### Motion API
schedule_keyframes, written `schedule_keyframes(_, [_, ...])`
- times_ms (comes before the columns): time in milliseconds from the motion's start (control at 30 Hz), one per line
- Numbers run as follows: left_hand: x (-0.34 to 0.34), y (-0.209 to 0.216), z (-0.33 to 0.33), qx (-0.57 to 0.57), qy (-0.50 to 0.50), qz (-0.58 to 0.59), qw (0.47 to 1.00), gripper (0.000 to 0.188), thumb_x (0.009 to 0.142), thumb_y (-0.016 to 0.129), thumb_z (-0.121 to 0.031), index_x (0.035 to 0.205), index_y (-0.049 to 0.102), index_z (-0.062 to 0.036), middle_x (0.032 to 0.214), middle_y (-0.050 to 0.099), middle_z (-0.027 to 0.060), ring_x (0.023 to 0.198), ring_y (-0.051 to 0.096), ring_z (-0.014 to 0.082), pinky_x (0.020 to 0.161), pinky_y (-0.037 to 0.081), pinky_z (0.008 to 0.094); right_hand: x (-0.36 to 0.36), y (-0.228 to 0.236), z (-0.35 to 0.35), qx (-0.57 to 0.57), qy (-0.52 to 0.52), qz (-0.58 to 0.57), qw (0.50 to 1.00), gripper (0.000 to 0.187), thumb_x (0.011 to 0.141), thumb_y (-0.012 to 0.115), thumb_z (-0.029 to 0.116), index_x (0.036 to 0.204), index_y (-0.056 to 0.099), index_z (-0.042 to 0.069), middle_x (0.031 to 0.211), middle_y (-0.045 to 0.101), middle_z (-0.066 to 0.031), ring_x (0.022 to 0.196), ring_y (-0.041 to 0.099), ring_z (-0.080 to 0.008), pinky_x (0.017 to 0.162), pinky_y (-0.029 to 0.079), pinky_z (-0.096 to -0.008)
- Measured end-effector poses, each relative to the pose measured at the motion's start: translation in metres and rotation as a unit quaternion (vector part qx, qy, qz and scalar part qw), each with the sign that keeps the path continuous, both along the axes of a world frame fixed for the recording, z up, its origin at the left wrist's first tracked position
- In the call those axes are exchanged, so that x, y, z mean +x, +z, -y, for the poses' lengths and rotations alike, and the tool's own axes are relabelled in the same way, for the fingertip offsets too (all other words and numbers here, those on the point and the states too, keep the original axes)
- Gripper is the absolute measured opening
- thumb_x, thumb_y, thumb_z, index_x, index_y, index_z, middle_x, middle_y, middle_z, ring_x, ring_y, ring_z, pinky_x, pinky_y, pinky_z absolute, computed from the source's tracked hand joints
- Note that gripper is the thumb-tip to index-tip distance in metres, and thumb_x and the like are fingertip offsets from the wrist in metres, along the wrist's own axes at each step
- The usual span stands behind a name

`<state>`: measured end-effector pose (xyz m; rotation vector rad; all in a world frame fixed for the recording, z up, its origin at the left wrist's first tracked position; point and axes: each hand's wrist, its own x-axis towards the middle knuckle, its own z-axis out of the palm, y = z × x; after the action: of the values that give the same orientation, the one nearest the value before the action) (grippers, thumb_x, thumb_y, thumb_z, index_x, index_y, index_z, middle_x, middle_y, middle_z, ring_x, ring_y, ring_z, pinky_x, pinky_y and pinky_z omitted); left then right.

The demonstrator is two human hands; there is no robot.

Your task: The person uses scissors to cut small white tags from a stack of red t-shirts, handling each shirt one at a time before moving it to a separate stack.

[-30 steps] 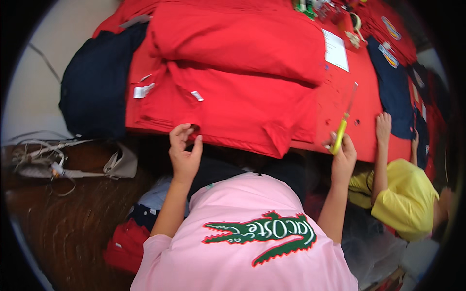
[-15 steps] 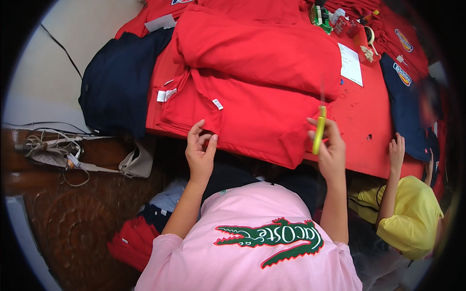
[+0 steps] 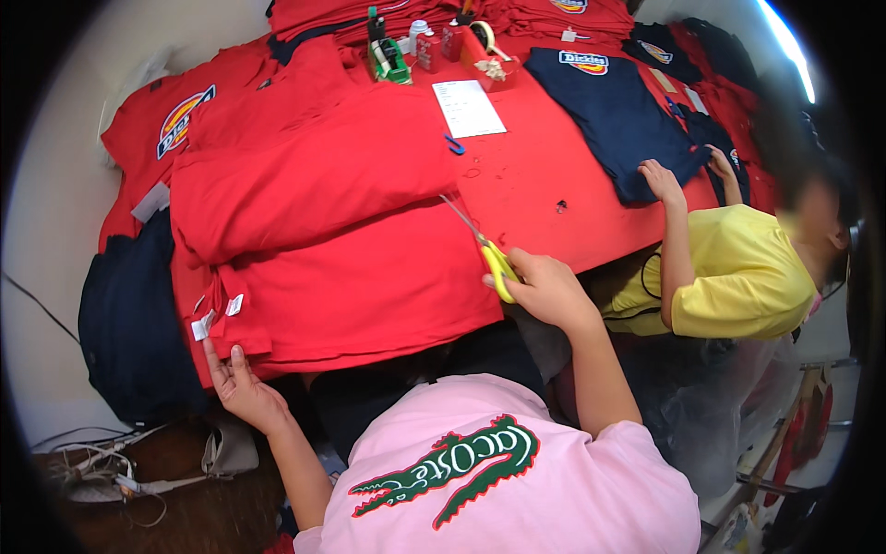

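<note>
The right hand [image 3: 544, 291] has its grip closed on yellow-handled scissors [image 3: 484, 247], blades lying over the red shirt stack [image 3: 351, 277] on the counter [image 3: 554, 175]. The left hand [image 3: 242, 388], fingers open and holding nothing, touches the stack's near corner by two white tags [image 3: 217, 316]. A co-worker's hands [image 3: 663, 180] press a navy shirt [image 3: 614, 115] well apart, beyond a white paper sheet [image 3: 469, 108].

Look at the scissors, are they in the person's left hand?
No, the yellow-handled scissors are in the right hand, while the left hand rests at the edge of the folded red shirt.
</note>
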<state>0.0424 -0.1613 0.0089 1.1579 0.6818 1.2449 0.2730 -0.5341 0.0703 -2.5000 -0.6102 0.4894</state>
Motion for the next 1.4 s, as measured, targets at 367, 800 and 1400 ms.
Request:
schedule_keyframes(367, [0.100,0.033,0.042,0.259,-0.176,-0.137,0.940,0.054,0.093,0.069,0.013,0.144,0.062,-0.0029,0.115,0.052,0.0019,0.086,0.059,0.0059,0.072,0.054,0.0218,-0.038,0.010,-0.027,0.094,0.040,-0.003,0.995,0.041,0.083,0.089,0.034,0.104,0.072,0.003,0.071,0.067,-0.0062,0.063,0.066,-0.0163,0.060,0.047,-0.0304])
schedule_keyframes(800, [0.058,0.033,0.025,0.154,-0.172,-0.057,0.971,0.055,0.093,0.064,0.017,0.145,0.053,0.0028,0.133,0.061,0.0093,0.117,0.064,0.0135,0.100,0.054,0.0282,-0.020,-0.001,-0.148,0.167,0.262,0.164,0.936,0.037,0.078,0.087,0.035,0.095,0.070,0.007,0.069,0.060,-0.0055,0.070,0.061,-0.0252,0.066,0.048,-0.0427])
schedule_keyframes(1400, [0.040,0.026,0.027,0.202,-0.166,-0.023,0.965,0.098,0.084,0.069,0.019,0.162,0.019,-0.0130,0.138,0.052,0.0151,0.123,0.063,0.0212,0.105,0.057,0.0359,-0.030,-0.006,-0.180,0.167,0.315,0.170,0.919,0.038,0.078,0.083,0.036,0.099,0.070,0.007,0.081,0.066,-0.0086,0.081,0.063,-0.0276,0.069,0.051,-0.0444])
